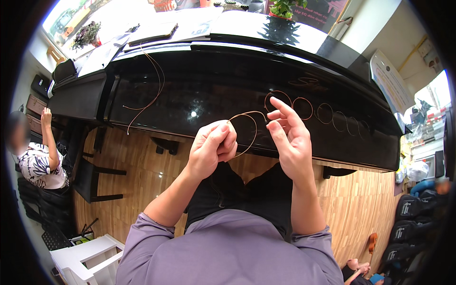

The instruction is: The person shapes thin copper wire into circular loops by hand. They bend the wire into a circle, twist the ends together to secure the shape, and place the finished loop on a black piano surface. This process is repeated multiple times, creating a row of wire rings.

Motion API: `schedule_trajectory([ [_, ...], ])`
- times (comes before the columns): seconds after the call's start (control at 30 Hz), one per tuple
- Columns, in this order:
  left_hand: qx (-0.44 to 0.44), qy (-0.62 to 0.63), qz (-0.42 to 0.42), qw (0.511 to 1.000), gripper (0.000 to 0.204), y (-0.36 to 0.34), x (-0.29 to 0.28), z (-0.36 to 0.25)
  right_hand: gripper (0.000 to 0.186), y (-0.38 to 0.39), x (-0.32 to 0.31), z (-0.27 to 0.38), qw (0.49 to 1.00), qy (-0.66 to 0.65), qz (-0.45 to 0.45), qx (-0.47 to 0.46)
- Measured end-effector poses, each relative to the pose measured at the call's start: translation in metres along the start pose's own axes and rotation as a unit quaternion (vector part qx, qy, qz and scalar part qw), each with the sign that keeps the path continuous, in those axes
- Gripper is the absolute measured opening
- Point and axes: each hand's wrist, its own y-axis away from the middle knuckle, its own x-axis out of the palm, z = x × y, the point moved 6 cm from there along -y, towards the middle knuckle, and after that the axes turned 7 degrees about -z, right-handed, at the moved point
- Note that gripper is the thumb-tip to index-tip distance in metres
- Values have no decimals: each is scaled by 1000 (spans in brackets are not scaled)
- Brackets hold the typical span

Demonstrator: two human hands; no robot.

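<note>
My left hand point(212, 147) is closed in a fist around a thin copper-coloured instrument string point(256, 130). The string bows out of the fist in a loose loop toward my right hand point(293, 141). That hand is open, its index finger raised and its thumb apart. One stretch of the string reaches the gap by its fingertips; whether they touch it is hard to see. Beyond my right hand, several coiled strings lie in a row on a glossy black piano point(213, 90), from a copper coil point(302, 98) to paler ones. Loose uncoiled strings point(163, 78) lie farther left.
Papers with a dark flat item point(153, 33) and a potted plant point(281, 10) sit on the piano top. At the left, another person point(42, 164) sits near a black chair point(92, 180). A white rack point(90, 261) stands lower left; black cases point(408, 228) line the right.
</note>
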Motion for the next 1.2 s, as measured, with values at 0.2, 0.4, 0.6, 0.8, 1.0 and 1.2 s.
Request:
schedule_trajectory([
  [0.2,-25,-31,-36,999,35,1,-4,2,13,-4,3,-5,985,-92,90,116],
  [0.4,24,-91,-115,989,35,5,-7,-1,17,10,10,0,946,-185,150,220],
  [0.6,-10,-135,-68,988,34,9,5,2,17,16,16,-6,946,-96,172,258],
  [0.8,-28,-197,-32,980,35,9,8,4,11,16,18,8,947,248,199,52],
  [1.0,-88,-82,-1,993,34,6,5,9,13,10,17,19,906,342,129,-214],
  [1.2,-117,9,-23,993,35,2,3,12,9,13,10,-14,994,8,89,70],
])
